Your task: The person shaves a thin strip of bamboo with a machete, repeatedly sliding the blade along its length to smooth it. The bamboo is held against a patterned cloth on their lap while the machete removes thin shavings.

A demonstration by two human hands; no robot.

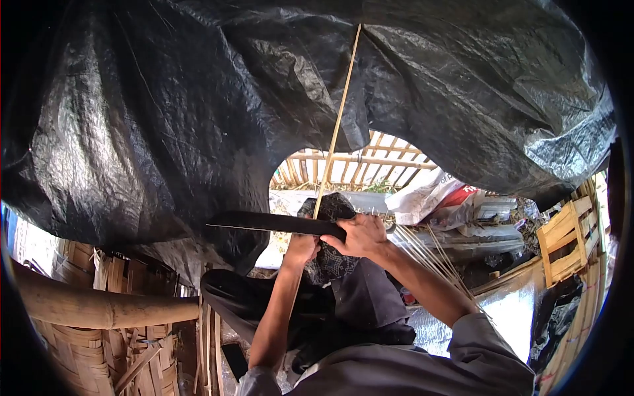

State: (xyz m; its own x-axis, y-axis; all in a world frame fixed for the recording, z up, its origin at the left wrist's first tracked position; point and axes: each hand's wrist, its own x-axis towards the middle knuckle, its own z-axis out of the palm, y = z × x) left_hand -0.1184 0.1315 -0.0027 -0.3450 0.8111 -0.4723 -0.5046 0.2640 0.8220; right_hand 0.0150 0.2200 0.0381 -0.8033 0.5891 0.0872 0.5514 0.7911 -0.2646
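While this slim, pale, straight strip (339, 115) slants from top centre to mid-frame, my left hand (303, 248) wraps its lower part, my right hand (358, 235) clasps the flat, dark blade (264, 222) crossing it; patterned cloth (330, 265) beneath, crinkled black plastic (165, 132) above, bamboo slats (396, 160) mid-frame beyond.

a dark-trousered leg (370, 296) carries a patterned cloth (329, 267), a pale strip (336, 130) crossing over it.
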